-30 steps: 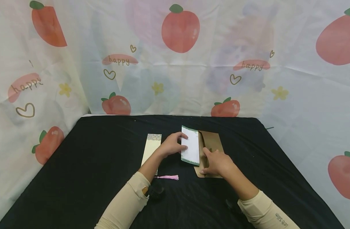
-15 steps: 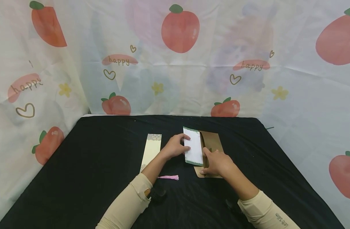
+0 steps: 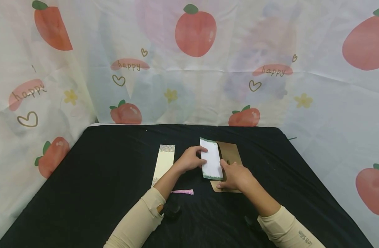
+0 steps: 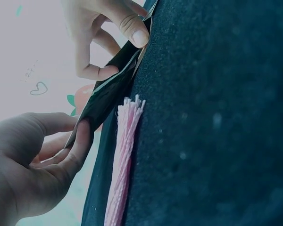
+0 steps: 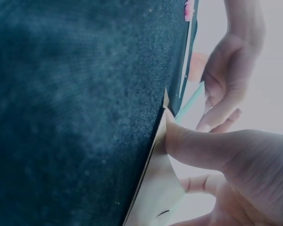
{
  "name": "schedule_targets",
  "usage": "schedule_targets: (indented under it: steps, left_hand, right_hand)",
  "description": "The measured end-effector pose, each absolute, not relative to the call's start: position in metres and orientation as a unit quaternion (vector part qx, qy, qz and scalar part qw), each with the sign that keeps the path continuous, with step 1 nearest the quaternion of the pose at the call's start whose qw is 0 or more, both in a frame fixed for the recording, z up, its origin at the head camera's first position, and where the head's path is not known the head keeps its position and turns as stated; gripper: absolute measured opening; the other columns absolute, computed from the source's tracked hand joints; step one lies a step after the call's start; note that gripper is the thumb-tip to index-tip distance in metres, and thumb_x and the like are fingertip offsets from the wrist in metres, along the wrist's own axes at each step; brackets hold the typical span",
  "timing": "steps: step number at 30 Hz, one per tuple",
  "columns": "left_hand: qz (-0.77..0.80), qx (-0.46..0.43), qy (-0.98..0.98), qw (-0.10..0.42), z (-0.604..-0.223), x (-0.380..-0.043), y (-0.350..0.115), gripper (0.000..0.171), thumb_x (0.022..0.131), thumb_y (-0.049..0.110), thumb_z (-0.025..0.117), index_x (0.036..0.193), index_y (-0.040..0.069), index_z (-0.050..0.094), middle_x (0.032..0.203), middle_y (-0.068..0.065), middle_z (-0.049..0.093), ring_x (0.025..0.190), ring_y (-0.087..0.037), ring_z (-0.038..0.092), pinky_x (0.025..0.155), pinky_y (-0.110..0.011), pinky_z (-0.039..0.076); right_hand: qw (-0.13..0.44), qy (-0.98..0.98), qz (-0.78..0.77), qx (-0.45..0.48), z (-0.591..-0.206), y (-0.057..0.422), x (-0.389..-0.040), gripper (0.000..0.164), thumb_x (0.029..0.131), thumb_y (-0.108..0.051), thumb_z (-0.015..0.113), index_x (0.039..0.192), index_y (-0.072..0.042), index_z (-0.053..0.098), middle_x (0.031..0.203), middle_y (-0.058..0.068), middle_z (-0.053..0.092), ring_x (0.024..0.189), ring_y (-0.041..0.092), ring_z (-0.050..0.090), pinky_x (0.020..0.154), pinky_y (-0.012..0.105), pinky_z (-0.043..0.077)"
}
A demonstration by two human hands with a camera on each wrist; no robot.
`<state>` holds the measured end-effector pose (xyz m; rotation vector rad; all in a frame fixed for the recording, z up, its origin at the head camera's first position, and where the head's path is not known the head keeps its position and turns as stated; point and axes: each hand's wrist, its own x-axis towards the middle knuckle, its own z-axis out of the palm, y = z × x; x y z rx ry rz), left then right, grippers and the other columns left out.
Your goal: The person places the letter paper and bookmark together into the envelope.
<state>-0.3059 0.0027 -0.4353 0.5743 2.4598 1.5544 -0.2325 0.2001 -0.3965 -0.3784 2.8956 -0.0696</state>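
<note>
My left hand (image 3: 189, 159) pinches a white card (image 3: 212, 159) with green patterned ends by its left edge. The card's right edge lies at the mouth of a brown paper envelope (image 3: 230, 151) and overlaps it. On the envelope's near part, my right hand (image 3: 237, 175) grips the paper at the opening, with thumb and index finger spread along it. Seen from the right wrist, the thumb presses on the envelope (image 5: 148, 188) near its edge. A cream bookmark (image 3: 165, 159) with patterned ends lies left of the left hand, partly hidden by the forearm; its pink tassel (image 3: 183, 192) points right.
Black cloth (image 3: 83, 193) covers the table. A pale curtain (image 3: 189, 89) printed with peaches stands behind and along both sides. Dark wrist-camera parts (image 3: 172, 210) show under the left cuff.
My left hand has moved the card slightly to the right, farther over the envelope's mouth. The right hand and envelope have stayed in place.
</note>
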Motion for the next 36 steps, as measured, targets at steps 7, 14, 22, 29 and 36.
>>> schedule_targets:
  steps: [7,14,22,29,36]
  left_hand:
    - [0.524,0.187,0.826,0.086,-0.4345,-0.3036,0.0045,0.044,0.088,-0.003,0.080,0.130,0.002,0.067,0.111,-0.013,0.059,0.067,-0.020,0.070,0.062,-0.027,0.054]
    - [0.542,0.200,0.813,0.077,-0.4319,-0.3007,0.0059,0.045,0.086,-0.005,0.081,0.128,-0.001,0.068,0.089,-0.009,0.064,0.065,-0.022,0.070,0.063,-0.032,0.058]
    - [0.574,0.201,0.790,0.081,-0.4320,-0.3004,0.0067,0.044,0.086,-0.005,0.082,0.127,-0.003,0.068,0.088,-0.008,0.069,0.070,-0.029,0.073,0.069,-0.042,0.061]
    - [0.570,0.204,0.790,0.100,-0.4324,-0.3005,0.0061,0.044,0.089,-0.007,0.077,0.132,-0.004,0.066,0.093,-0.009,0.069,0.074,-0.033,0.073,0.070,-0.039,0.061]
    - [0.580,0.200,0.783,0.105,-0.4311,-0.2985,0.0077,0.050,0.087,-0.010,0.077,0.134,-0.004,0.063,0.103,-0.013,0.066,0.072,-0.023,0.073,0.069,-0.038,0.062]
  right_hand:
    - [0.107,0.985,-0.023,-0.136,-0.3972,0.2002,-0.2333,0.090,0.077,-0.046,0.091,0.143,-0.002,0.048,0.114,0.023,0.068,0.100,0.040,0.066,0.079,0.055,0.055]
    - [0.111,0.985,-0.032,-0.132,-0.3955,0.1987,-0.2321,0.093,0.078,-0.045,0.091,0.147,-0.002,0.046,0.118,0.027,0.066,0.106,0.044,0.065,0.083,0.056,0.054]
    - [0.110,0.985,-0.029,-0.128,-0.3949,0.1988,-0.2321,0.095,0.077,-0.048,0.091,0.148,-0.003,0.046,0.117,0.027,0.064,0.103,0.041,0.065,0.082,0.055,0.055]
    - [0.104,0.985,-0.036,-0.135,-0.3966,0.1997,-0.2319,0.094,0.076,-0.046,0.092,0.146,-0.002,0.047,0.115,0.026,0.065,0.104,0.041,0.064,0.082,0.054,0.054]
    - [0.099,0.984,-0.040,-0.142,-0.3960,0.1998,-0.2310,0.093,0.076,-0.045,0.092,0.145,-0.002,0.047,0.115,0.026,0.065,0.102,0.041,0.064,0.081,0.054,0.054]
